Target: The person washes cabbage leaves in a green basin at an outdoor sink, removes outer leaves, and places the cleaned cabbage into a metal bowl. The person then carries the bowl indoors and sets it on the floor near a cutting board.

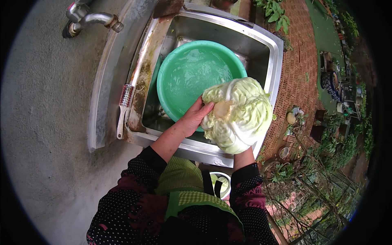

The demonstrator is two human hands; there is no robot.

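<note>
A large pale green cabbage [245,113] is held between my two hands, its cut stem end facing up and to the left. My left hand [194,118] grips its left side, with the thumb beside the stem. The right forearm goes under the cabbage, and my right hand [244,154] is mostly hidden beneath it; only the wrist area shows. Below and behind the cabbage, a green plastic basin [171,62] of rippling water sits in a stainless steel sink [254,46]. The cabbage covers the basin's near right rim.
A metal tap [98,20] projects from the wall at upper left. A white-handled brush [124,110] lies on the sink's stained left ledge. Below the sink's front edge stands a white bowl [226,194] holding pale green pieces. Brick paving [300,61] and potted plants lie to the right.
</note>
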